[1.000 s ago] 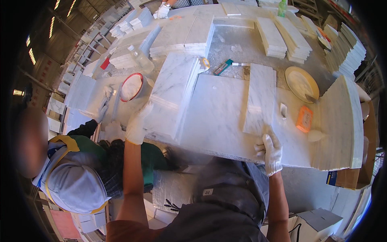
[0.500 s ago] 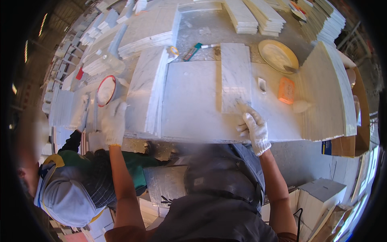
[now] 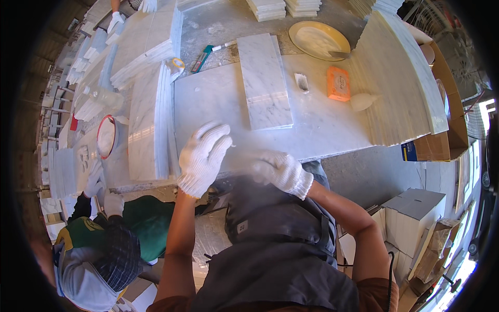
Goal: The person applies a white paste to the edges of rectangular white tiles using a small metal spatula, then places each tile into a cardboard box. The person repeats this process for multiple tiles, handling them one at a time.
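Observation:
My left hand, in a white knit glove, is over the front part of a pale worktop slab. Its fingers are stretched out and slightly bent, with nothing held. To its right, near the slab's front edge, my gloved right hand has its fingers smeared by motion, so what they do is unclear. Just beyond both hands lie two long grey-veined marble tiles, the upper one slightly askew on the lower. Neither hand touches them.
A stack of marble tiles stands left, a larger one right. Behind are a teal utility knife, a tape roll, an orange block and a yellow bowl of white paste. A co-worker is at left.
My left hand has moved right from beside the red-rimmed bowl. My right hand has left the marble tiles and drawn back toward my body. The view has shifted.

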A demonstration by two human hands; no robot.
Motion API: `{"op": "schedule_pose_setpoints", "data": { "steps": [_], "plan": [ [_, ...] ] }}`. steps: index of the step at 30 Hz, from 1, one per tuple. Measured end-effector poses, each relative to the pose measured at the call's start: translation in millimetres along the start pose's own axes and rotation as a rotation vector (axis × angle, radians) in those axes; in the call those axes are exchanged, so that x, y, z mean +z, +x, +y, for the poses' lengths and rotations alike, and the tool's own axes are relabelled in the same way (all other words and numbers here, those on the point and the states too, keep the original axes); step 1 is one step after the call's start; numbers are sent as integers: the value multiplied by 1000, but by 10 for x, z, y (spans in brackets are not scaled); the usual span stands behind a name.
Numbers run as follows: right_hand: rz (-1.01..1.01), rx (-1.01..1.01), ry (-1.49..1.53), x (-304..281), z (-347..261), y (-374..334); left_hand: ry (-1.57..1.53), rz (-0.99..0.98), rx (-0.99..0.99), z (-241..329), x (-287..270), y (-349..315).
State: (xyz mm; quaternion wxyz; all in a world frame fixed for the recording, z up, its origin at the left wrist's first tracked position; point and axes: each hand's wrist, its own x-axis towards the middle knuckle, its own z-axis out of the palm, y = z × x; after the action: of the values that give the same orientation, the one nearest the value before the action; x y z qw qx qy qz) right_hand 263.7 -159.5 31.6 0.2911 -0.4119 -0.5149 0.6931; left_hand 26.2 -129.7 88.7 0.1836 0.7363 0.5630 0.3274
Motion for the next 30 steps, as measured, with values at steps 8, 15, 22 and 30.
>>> {"op": "schedule_pose_setpoints", "data": {
  "steps": [8, 15, 22, 30],
  "plan": [
    [603, -328, -398, -937, 383, 21, 289, -226, 449, -36, 930, 674],
    [828, -456, -657, -1249, 521, 105, 428, -153, 493, -366, 1487, 1751],
    [857, -351, -686, -1207, 272, 150, 494, -119, 385, -407, 1782, 2688],
    [879, -305, -633, -1242, 364, 171, 598, -301, 238, -252, 1807, 3092]
  ]
}}
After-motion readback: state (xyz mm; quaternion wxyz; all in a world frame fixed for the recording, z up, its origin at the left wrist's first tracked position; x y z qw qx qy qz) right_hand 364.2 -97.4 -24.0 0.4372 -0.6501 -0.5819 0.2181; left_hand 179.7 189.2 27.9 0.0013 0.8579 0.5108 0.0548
